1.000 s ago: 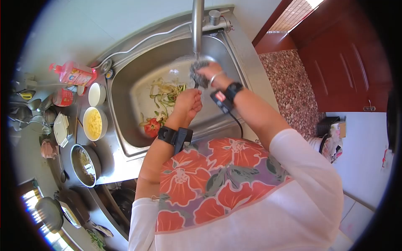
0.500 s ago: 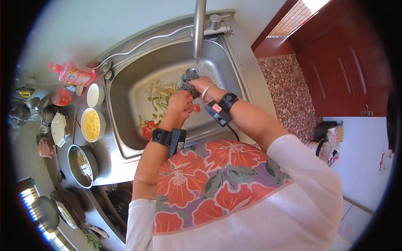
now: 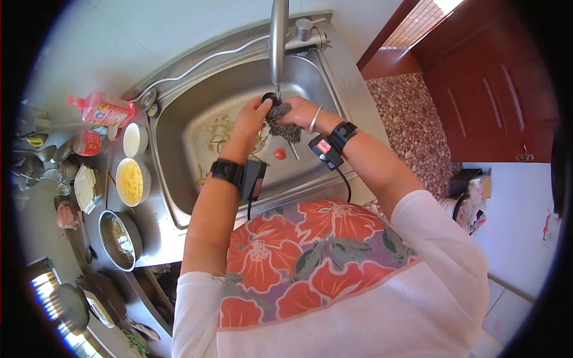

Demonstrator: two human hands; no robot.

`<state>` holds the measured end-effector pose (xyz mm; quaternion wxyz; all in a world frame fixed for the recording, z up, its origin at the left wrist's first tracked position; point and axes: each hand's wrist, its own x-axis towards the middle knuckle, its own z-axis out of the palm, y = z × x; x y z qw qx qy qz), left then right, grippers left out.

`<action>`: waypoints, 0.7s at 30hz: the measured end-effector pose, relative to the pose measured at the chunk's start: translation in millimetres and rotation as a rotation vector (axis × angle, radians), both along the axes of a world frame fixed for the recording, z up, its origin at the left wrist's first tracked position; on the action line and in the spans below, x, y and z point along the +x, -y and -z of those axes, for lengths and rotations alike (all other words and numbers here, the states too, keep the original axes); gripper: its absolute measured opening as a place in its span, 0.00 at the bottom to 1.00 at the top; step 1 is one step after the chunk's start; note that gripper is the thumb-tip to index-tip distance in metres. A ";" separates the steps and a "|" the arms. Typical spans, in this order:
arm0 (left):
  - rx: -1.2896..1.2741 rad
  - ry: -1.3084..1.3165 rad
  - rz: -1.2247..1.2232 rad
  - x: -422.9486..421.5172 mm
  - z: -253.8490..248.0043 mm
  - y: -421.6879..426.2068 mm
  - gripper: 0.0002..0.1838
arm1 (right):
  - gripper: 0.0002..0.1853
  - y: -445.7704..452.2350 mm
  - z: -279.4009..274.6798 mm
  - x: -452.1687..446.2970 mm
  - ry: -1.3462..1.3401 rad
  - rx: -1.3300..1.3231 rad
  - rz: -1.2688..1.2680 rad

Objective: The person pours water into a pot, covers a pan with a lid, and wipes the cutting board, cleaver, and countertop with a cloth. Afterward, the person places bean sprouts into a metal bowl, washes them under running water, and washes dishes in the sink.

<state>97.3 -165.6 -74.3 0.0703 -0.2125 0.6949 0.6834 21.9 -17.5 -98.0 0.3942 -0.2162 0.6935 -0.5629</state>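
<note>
Under the faucet (image 3: 278,48), my left hand (image 3: 252,118) is closed on the dark rounded head of what looks like a metal spoon (image 3: 294,151). Its thin handle slants down toward the sink's near side. My right hand (image 3: 300,112) grips a grey steel wool scrubber (image 3: 280,123), pressed around the spoon between both hands. Fingers and scrubber hide the spoon's middle. Below the hands, a small red piece (image 3: 279,154) lies on the bottom of the steel sink (image 3: 173,161). Pale green peelings (image 3: 218,132) are scattered left of it, partly behind my left forearm.
Left of the sink stand a white bowl (image 3: 136,140), a bowl of yellow chunks (image 3: 132,181) and a metal basin (image 3: 119,240). A pink pump bottle (image 3: 102,110) is near the wall. A white hose (image 3: 209,61) runs along the back ledge, with a metal cup (image 3: 304,29).
My left hand has moved up from the spoon's handle side to its head. The handle now shows below the scrubber. My right wrist has shifted slightly right, with the scrubber still gripped.
</note>
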 end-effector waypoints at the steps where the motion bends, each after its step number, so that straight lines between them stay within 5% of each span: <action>1: 0.117 0.014 -0.008 -2.8 3.5 -0.7 0.17 | 0.14 1.2 -2.0 -0.1 -0.107 0.027 -0.052; 3: 0.349 0.045 -0.022 -9.5 11.3 0.0 0.15 | 0.15 1.0 -7.9 3.2 -0.073 0.057 -0.044; 5: 0.222 0.048 -0.123 -19.9 13.4 3.9 0.13 | 0.16 -1.8 -12.0 9.8 -0.034 0.090 -0.033; 7: 0.194 0.042 -0.186 -27.7 8.2 10.4 0.12 | 0.19 -12.9 14.3 20.6 -0.321 0.255 -0.262; 13: 0.309 0.051 -0.097 -35.2 6.0 27.4 0.11 | 0.25 -55.9 92.7 28.5 -0.725 0.695 -0.436; 15: 0.366 0.062 -0.076 -26.8 17.2 18.4 0.13 | 0.25 -46.5 77.1 5.0 -0.604 0.581 -0.304; 17: 0.433 0.089 -0.020 -23.5 38.1 12.8 0.15 | 0.25 -32.4 44.5 -7.2 0.245 0.203 0.181; 21: 0.519 0.057 0.034 -20.0 32.0 -8.3 0.13 | 0.18 -7.7 -9.4 0.9 0.396 -0.088 0.219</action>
